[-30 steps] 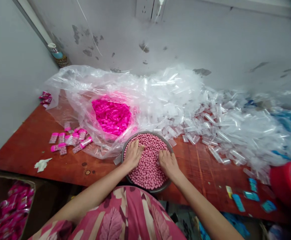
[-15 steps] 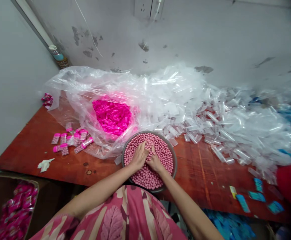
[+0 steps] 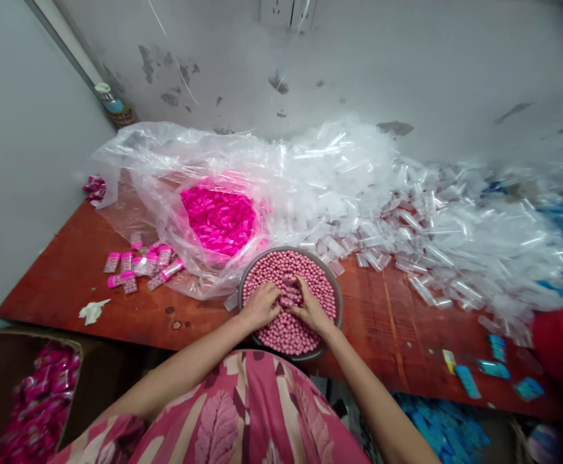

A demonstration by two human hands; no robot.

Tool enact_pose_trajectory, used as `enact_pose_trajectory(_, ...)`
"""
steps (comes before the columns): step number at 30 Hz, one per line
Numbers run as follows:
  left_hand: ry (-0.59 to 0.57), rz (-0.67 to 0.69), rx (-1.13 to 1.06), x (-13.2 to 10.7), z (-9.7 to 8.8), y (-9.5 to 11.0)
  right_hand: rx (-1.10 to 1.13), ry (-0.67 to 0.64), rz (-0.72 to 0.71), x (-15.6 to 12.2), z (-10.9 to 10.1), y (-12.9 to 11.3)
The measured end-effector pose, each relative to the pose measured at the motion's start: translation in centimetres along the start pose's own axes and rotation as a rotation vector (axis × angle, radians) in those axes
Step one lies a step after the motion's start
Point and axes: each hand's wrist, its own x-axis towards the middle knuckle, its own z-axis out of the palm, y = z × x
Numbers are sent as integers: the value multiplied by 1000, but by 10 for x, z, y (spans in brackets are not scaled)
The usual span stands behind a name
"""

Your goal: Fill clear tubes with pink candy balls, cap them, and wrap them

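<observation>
A round grey-rimmed basin (image 3: 339, 308) full of pink beads (image 3: 288, 338) sits at the table's front edge, against my patterned clothing. Both my hands are in it, over the middle of the beads. My left hand (image 3: 261, 305) has its fingers curled at the left ends of a few small clear tubes (image 3: 290, 298) with pink beads in them. From the other side, my right hand (image 3: 312, 310) grips these tubes, thumb nearer me and fingers beyond. The fingertips partly hide the tubes, so their exact number is unclear.
Behind the basin, a clear plastic bag (image 3: 165, 151) holds bright pink caps (image 3: 221, 222). Filled, pink-capped tubes (image 3: 152, 263) lie left. Loose clear tubes (image 3: 421, 290) are heaped right, near a red container (image 3: 559, 345) and blue packets (image 3: 467, 381). A carton (image 3: 76, 364) stands low left.
My hands have moved slightly apart from being close together in the beads. The clear tubes now show between them. The view has shifted a little.
</observation>
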Motion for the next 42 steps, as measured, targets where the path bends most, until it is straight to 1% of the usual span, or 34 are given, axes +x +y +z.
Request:
enact_pose_trajectory(2, -18, 21, -21, 3, 5, 2, -20, 40, 20, -1, 3, 2)
enact_pose_trajectory(4, -9, 24, -66, 8, 8, 4, -29, 65, 40, -2, 5, 4)
enact_pose_trajectory(6, 18, 13, -130, 12, 6, 5, -64, 90, 49, -4, 4, 3)
enact_pose_trajectory(8, 35, -16, -231, 13, -1, 7, -108, 112, 50, -7, -3, -5)
enact_pose_trajectory(11, -4, -97, -476, 9, -15, 10, -70, 88, 25, -11, -18, -30)
enact_pose_trajectory(14, -61, -189, -720, 4, -27, 14, 56, -9, -26, -8, -28, -64)
enact_pose_trajectory(17, -86, -255, -870, 3, -38, 20, 51, -101, -106, 3, -29, -90)
enact_pose_trajectory(18, -91, -271, -905, 3, -42, 21, 23, -124, -136, 7, -28, -96)
enact_pose_trajectory(20, -112, -292, -963, 5, -50, 23, -26, -128, -187, 15, -24, -102)
enact_pose_trajectory(23, -159, -305, -1002, 7, -62, 21, -54, -78, -205, 24, -19, -104)
enact_pose_trajectory(25, -186, -325, -1010, 8, -69, 18, -78, -72, -204, 28, -17, -105)
enact_pose_trajectory(30, -220, -370, -1040, 8, -80, 14, -187, -196, -322, 38, -17, -115)
enact_pose_trajectory(32, -214, -382, -1062, 8, -83, 14, -213, -233, -335, 42, -17, -119)
enact_pose_trajectory(37, -198, -355, -1033, 7, -82, 10, -230, -269, -280, 45, -14, -119)
enact_pose_trajectory(40, -201, -341, -1033, 6, -80, 5, -224, -220, -203, 41, -13, -113)
enact_pose_trajectory(42, -169, -340, -1032, 4, -79, 1, -236, -194, -145, 38, -14, -108)
